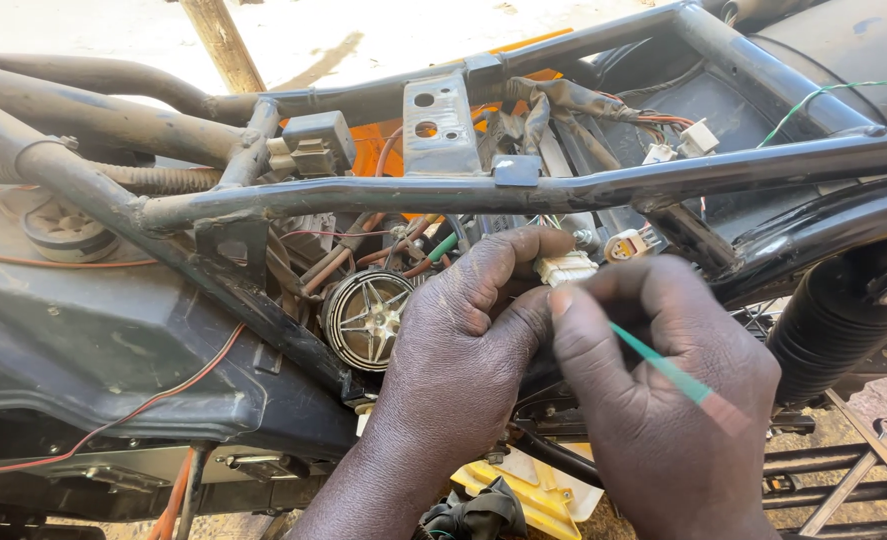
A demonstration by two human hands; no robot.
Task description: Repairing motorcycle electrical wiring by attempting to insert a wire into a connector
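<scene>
Head view is showing the left hand [463, 330] pinching a white plastic connector [566, 267] steady just under the motorcycle frame's black tube [383, 195], while the right hand [663, 390] is gripping a thin green wire [658, 365], aiming its tip at the connector.

The left hand [463, 340] pinches a small white connector [566, 267] between thumb and fingers, just under the black frame tube [523, 190] of a stripped motorcycle. The right hand [663, 390] holds a thin green wire [658, 365] whose end meets the connector, though the contact itself is probably hidden by the fingertips. A round horn [366, 318] sits just left of the hands.
</scene>
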